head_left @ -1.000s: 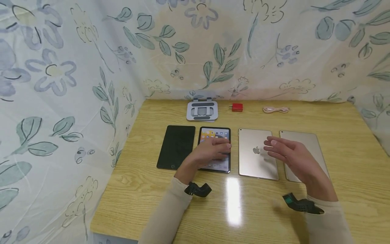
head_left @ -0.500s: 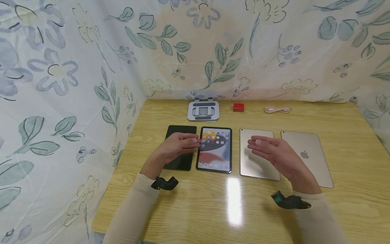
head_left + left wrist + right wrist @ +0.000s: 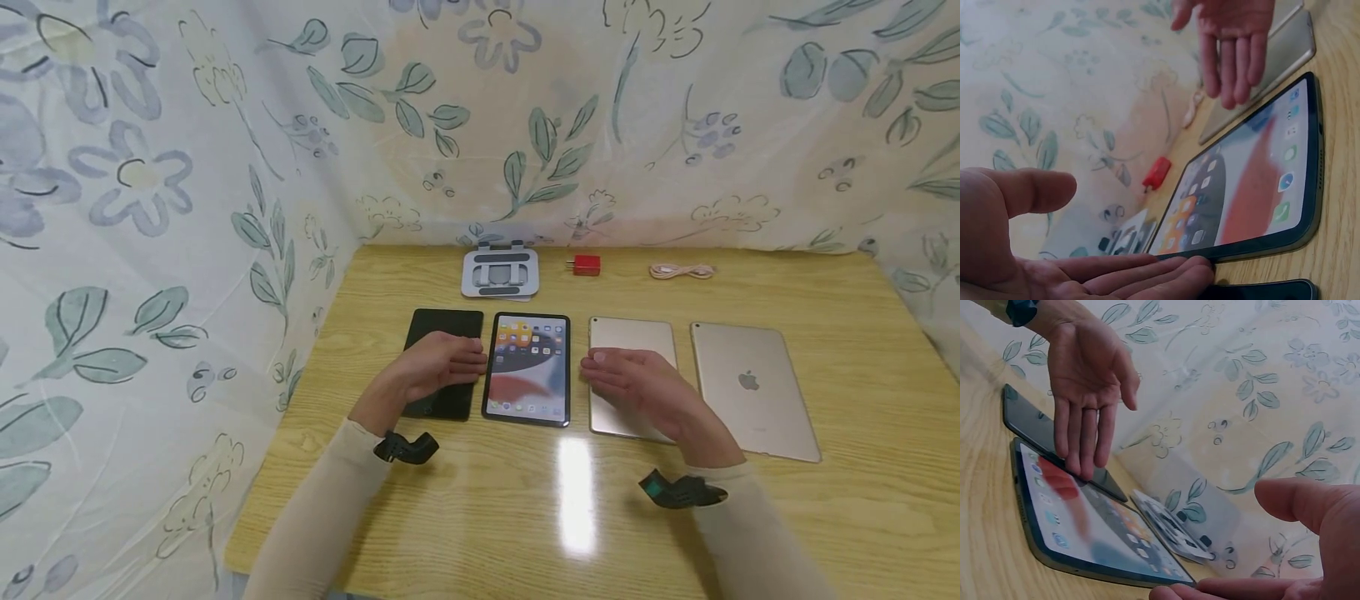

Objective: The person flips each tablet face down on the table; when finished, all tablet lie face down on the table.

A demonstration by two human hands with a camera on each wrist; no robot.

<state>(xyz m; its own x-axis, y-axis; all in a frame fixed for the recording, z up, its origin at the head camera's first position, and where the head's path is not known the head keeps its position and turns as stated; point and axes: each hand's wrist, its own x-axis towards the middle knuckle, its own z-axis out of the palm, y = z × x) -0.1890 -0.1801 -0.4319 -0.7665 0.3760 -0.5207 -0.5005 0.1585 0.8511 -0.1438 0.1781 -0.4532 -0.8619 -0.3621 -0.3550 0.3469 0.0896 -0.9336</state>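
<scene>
A lit tablet (image 3: 528, 375) showing app icons lies face up on the wooden table, between my two hands. My left hand (image 3: 429, 368) is over the dark-screened tablet (image 3: 444, 405), its straight fingertips close to the lit tablet's left edge. On the other side, my right hand (image 3: 647, 390) hovers above a gold-backed tablet (image 3: 633, 332), fingers extended toward the lit tablet's right edge. Both wrist views show palms facing inward, with thumbs raised apart from the fingers. Neither hand grips anything; whether the fingertips touch the lit tablet's edges, I cannot tell.
Further right lies another gold-backed tablet (image 3: 757, 408). Along the back are a folded grey stand (image 3: 500, 275), a red charger plug (image 3: 586, 265) and a bundled pink cable (image 3: 681, 271). Floral cloth (image 3: 480, 125) hangs behind and at the left of the table (image 3: 480, 517).
My left hand has moved left from over the lit tablet to its left side. My right hand has shifted left, uncovering the far-right tablet. The tablets have stayed put.
</scene>
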